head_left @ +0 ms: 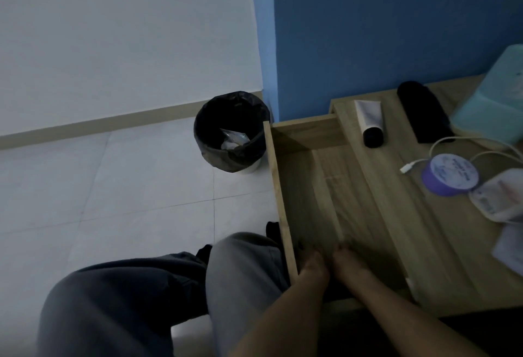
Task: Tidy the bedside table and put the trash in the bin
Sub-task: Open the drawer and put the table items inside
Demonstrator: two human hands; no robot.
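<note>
The bedside table's surface (402,215) carries a white tube with a black cap (368,123), a dark case-like object (424,113), a teal tissue pack (492,107) at the far right, a purple round tin (450,174) with a white charging cable (441,147) looped around behind it, and a clear packet (501,201) just beside the tin. A pale sheet (509,249) lies at the right edge, blurred. The drawer (311,187) stands pulled out and looks empty. The bin (230,133), lined with a black bag, sits on the floor at the drawer's far corner and already holds some crumpled wrappers.

Both hands rest low at the drawer's near end: the left hand (311,266) against the side wall, the right hand (351,264) just beside it. Neither grip seems to hold anything, though the frame is dim and smeared there, so whether the fingers are curled on the drawer front I cannot tell.

The risks lie mostly in the open drawer. Pushed shut carelessly, it could pinch fingers at the front edge. Extended this far, it juts toward the bin, and a hard shove or a knee could knock the bin over and spill its contents. Reaching over for the packet could snag the cable and drag the tin off the edge.
</note>
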